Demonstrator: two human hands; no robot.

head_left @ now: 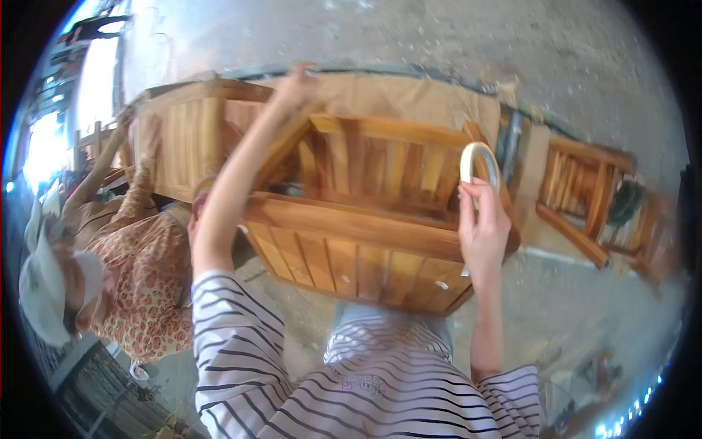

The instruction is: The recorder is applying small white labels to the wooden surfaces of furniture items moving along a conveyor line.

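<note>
In front of me, an open-topped wooden box (365, 272) with slatted sides stands close against my body. My right hand (484, 219) is closed at the box's right end, pinching a roll of cream masking tape (468, 162) that stands up above the fingers. Stretched far forward, my left hand (297, 86) is above the box's far left corner. Motion smears its fingers, so what it holds, if anything, does not show. A few small pale patches mark the box's near side.
At the left, a co-worker in a pale hat (45, 282) and patterned clothing has both hands at another slatted wooden piece (179, 135). Brown paper (402, 96) lies beyond my box. To the right are wooden frames (578, 183) with a dark green bundle (627, 202).
</note>
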